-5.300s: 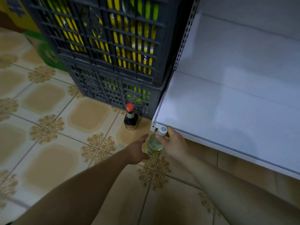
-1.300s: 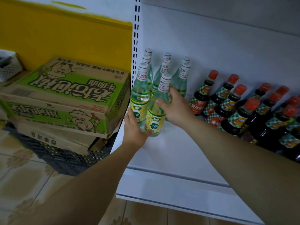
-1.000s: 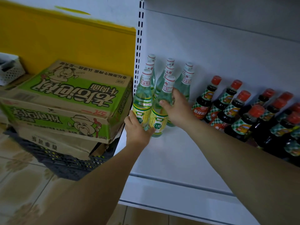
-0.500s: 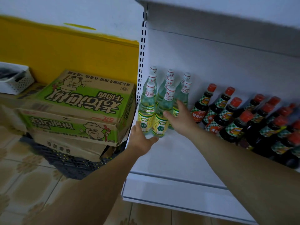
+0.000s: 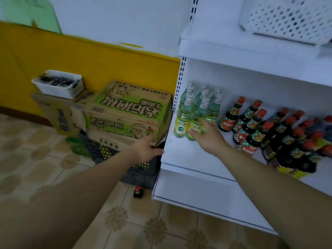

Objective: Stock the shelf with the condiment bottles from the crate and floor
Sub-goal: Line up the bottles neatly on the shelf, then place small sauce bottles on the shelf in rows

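Now finished with the placing: leaves the newest clear bottle (image 5: pixel 197 123) upright in the front rank of the clear bottles (image 5: pixel 201 103), at the left end of the shelf (image 5: pixel 185 159), pressed against its neighbours. Draws the left hand (image 5: pixel 146 150) back from that cluster to mid-frame, just beside the shelf edge, fingers loose and gripping nothing. Holds the right hand (image 5: pixel 206 136) low by the front bottles, fingers straight and spread; too blurred to tell whether touching glass or just clear of it. Adds one more bottle to the stock, next to the red-capped dark bottles (image 5: pixel 260 128) further right. Leaves a lone dark bottle (image 5: pixel 138 192) on the floor at lower centre, just before the dark crate (image 5: pixel 142 168), so likely the next to fetch.
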